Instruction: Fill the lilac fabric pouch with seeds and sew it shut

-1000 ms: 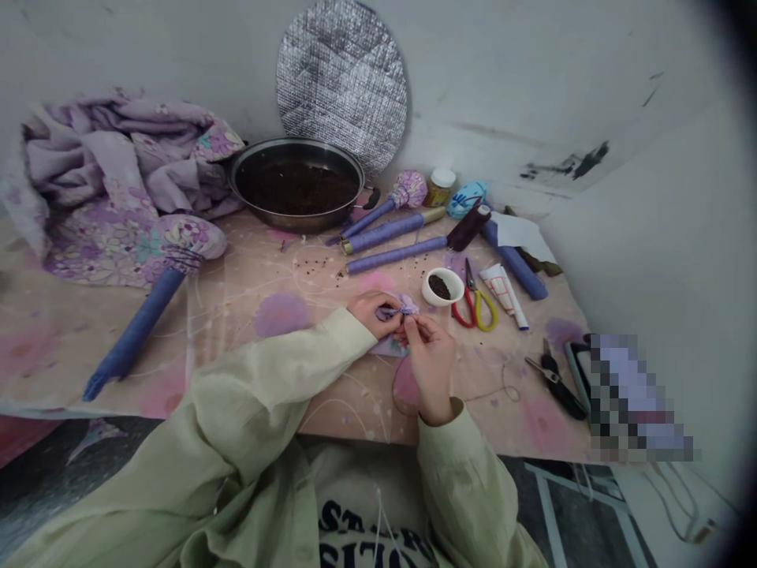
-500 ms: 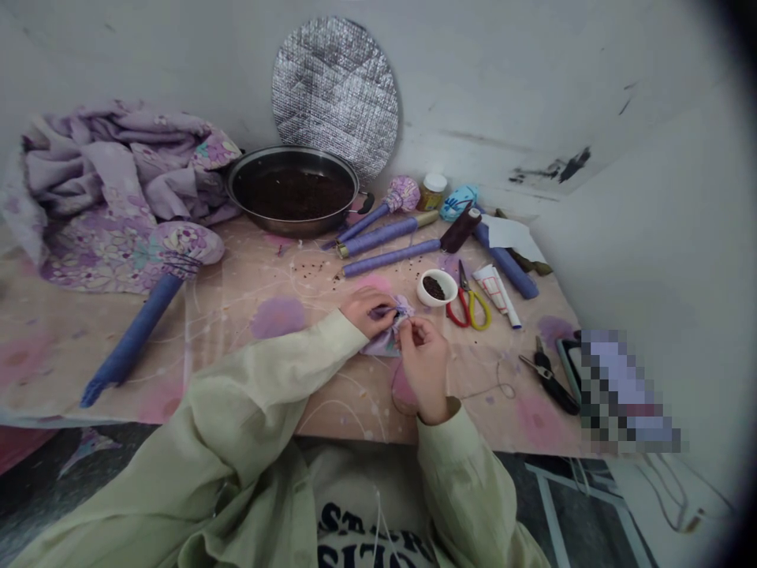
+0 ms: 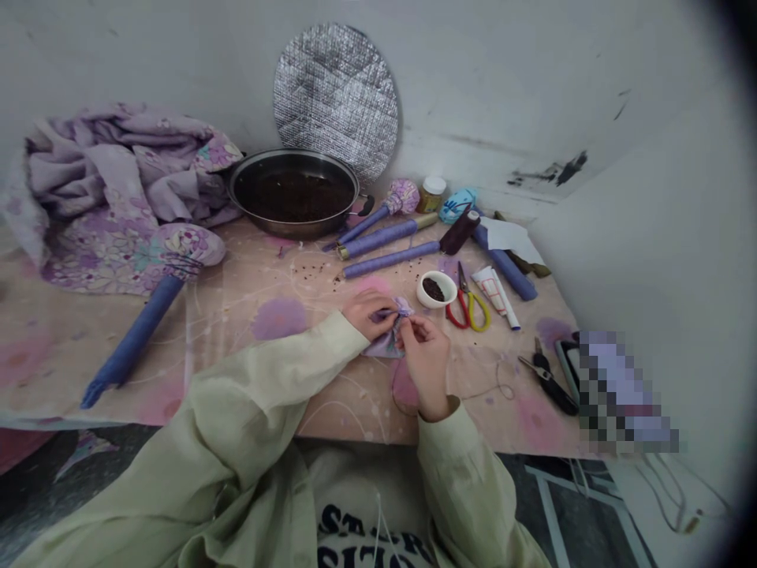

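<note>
My left hand (image 3: 370, 312) pinches a small piece of purple floral cloth (image 3: 385, 345), gathered into a bunch at its top. Fingers closed, my right hand (image 3: 426, 355) meets the bunch from the other side; whether it grips cloth or thread is too small to make out. A thin dark thread (image 3: 482, 390) runs over the table from beneath the right hand and curls to its right. Just beyond the hands stands a white cup (image 3: 436, 289) of dark granules. Beside the cup lie scissors (image 3: 473, 311) with one red and one yellow handle.
A wide pan (image 3: 292, 229) of dark material stands at the back, before a silvery round mat (image 3: 337, 95). Purple-wrapped sticks (image 3: 390, 259), a thread spool (image 3: 460, 232) and a jar (image 3: 432, 194) lie behind the cup. Black-handled pliers (image 3: 553, 383) rest at right, a cloth-headed stick (image 3: 139, 331) at left.
My right fingers have shifted slightly at the gathered cloth, and the bunch looks more closed at its top. My left hand keeps nearly the same place.
</note>
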Demonstrator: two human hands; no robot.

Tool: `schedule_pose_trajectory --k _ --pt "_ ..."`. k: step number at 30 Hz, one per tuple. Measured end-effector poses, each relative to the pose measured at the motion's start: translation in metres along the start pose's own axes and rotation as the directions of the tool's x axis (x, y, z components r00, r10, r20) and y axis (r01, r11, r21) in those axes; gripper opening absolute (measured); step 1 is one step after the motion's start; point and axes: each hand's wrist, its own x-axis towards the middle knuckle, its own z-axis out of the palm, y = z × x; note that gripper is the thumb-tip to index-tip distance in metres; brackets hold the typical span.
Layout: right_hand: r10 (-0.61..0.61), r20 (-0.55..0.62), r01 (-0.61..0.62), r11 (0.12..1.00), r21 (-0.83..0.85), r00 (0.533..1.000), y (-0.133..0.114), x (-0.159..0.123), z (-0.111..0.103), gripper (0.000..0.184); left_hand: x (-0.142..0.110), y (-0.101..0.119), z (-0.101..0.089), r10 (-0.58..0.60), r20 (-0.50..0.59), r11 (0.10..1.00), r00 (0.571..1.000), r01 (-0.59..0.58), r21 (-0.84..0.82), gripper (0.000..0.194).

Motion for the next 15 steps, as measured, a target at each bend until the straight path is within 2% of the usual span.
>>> schedule_pose_trajectory --k 6,8,12,15 --pt "-0.026 -0.061 0.023 0.999 -0.048 0.998 0.0 -0.002 0.007 0.02 -0.001 0.0 0.001 -0.018 0.013 0.999 1.0 0.019 -0.034 0.007" --pt "-0.026 -0.036 0.024 0.998 -0.056 0.999 0.002 -0.001 0.004 0.022 -0.002 0.001 0.002 -0.001 0.01 0.999 1.0 0.002 -0.036 0.008" --pt "-0.05 0.117 0.064 0.99 -0.124 0.992 -0.002 0.009 -0.018 0.025 -0.001 0.001 0.002 0.078 -0.033 0.996 0.996 -0.079 -0.029 0.005" --pt "-0.151 0.075 0.166 0.949 -0.268 0.986 -0.016 0.027 -0.035 0.026 0.0 -0.001 0.001 0.134 -0.049 0.99 0.99 -0.136 -0.033 0.006"
